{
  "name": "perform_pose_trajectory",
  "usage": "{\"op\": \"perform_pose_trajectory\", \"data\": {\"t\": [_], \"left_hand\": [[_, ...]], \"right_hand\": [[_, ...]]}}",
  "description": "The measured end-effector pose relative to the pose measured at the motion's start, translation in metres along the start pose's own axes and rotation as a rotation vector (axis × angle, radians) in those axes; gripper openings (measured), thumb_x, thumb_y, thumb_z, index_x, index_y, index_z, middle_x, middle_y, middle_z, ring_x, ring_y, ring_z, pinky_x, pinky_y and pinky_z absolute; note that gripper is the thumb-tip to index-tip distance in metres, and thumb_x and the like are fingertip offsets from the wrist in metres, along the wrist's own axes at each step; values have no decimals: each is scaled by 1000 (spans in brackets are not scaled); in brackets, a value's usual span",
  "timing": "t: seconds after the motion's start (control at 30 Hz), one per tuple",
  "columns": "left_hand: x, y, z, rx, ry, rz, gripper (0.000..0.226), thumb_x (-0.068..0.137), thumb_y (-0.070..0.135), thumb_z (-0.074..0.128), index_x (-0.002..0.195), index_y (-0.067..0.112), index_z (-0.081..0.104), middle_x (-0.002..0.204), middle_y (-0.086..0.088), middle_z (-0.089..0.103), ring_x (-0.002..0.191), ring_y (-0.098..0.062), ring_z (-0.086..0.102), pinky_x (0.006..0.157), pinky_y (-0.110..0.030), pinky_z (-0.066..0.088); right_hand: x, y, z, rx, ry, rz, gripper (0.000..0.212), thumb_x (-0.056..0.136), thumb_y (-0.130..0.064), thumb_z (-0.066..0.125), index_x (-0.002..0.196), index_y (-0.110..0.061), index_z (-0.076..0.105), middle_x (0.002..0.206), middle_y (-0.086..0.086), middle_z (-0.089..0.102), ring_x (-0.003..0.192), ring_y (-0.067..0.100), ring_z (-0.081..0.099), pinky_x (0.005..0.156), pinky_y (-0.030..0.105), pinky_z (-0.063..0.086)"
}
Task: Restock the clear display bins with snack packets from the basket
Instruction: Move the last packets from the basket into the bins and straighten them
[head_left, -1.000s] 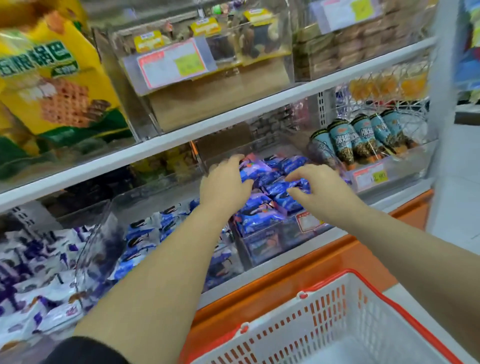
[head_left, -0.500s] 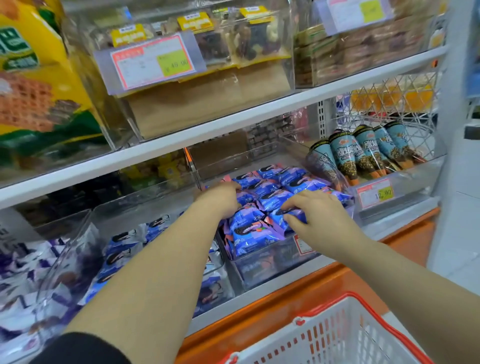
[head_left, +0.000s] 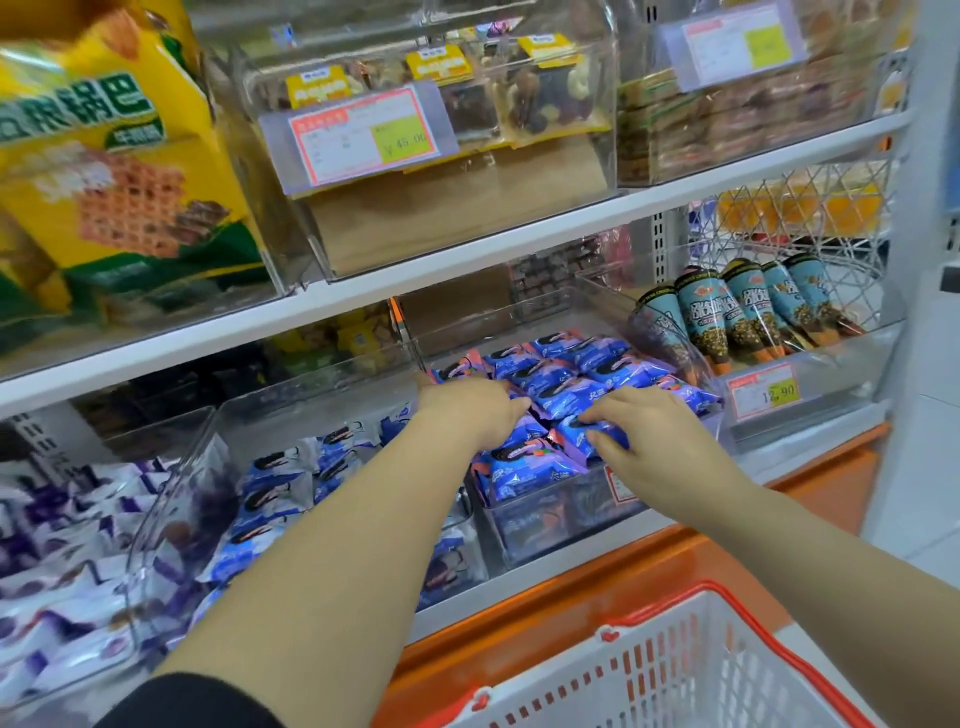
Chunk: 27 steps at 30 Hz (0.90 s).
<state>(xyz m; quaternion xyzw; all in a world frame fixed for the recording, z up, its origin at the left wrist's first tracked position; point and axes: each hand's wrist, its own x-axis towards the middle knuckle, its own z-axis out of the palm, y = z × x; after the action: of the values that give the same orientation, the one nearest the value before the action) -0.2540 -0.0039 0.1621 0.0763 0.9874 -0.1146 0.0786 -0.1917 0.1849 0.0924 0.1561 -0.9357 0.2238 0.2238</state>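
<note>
Several blue snack packets (head_left: 563, 382) fill the clear display bin (head_left: 550, 525) on the lower shelf, piled up to its rim. My left hand (head_left: 467, 410) lies on the left side of the pile, its fingertips dipping down among the packets and hidden from me. My right hand (head_left: 654, 431) is at the front right of the pile, where its fingers and thumb pinch one blue packet (head_left: 584, 434). The white basket with a red rim (head_left: 675, 670) sits at the bottom right, below the shelf; no packets show in its visible part.
To the left, a second clear bin (head_left: 171, 493) holds blue-and-white packets. To the right, a bin with teal cone snacks (head_left: 748, 317) has a price tag (head_left: 763, 397). An upper white shelf (head_left: 467, 260) overhangs the bins. An orange base (head_left: 571, 587) runs under the shelf.
Both hands have drawn back from the middle of the blue packet pile toward its front, and now sit closer together. The right hand's fingers have closed on a front packet.
</note>
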Motion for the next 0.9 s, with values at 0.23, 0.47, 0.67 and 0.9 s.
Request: {"op": "perform_pose_trajectory", "data": {"t": [0.23, 0.47, 0.67, 0.9], "left_hand": [[-80, 17, 15, -248, 515, 153, 39, 104, 41, 34, 136, 31, 53, 143, 8, 51, 130, -17, 49, 116, -54, 17], [-186, 37, 138, -608, 410, 413, 23, 95, 23, 53, 113, 23, 69, 109, 5, 69, 99, -17, 63, 85, -35, 51], [-199, 62, 258, -373, -281, 294, 34, 96, 32, 53, 129, 28, 58, 130, 3, 60, 112, -21, 57, 94, -37, 50], [-211, 69, 385, -150, -734, 222, 64, 90, 28, 66, 146, 18, 37, 148, -12, 39, 126, -35, 50, 97, -45, 48]], "right_hand": [[-41, -25, -15, 64, 36, -186, 27, 88, -33, 48, 96, -17, 70, 93, 0, 67, 89, 28, 61, 79, 44, 50], [-138, -28, 17, -64, -498, -153, 13, 89, -31, 53, 92, -30, 66, 92, -7, 70, 88, 20, 65, 74, 36, 53], [-208, -21, 89, -59, -884, 94, 23, 94, -31, 57, 115, -26, 66, 123, -1, 63, 111, 20, 57, 95, 32, 46], [-265, -16, 167, -49, -1273, 128, 39, 100, -34, 50, 134, -17, 52, 140, 3, 49, 129, 23, 44, 102, 33, 37]]}}
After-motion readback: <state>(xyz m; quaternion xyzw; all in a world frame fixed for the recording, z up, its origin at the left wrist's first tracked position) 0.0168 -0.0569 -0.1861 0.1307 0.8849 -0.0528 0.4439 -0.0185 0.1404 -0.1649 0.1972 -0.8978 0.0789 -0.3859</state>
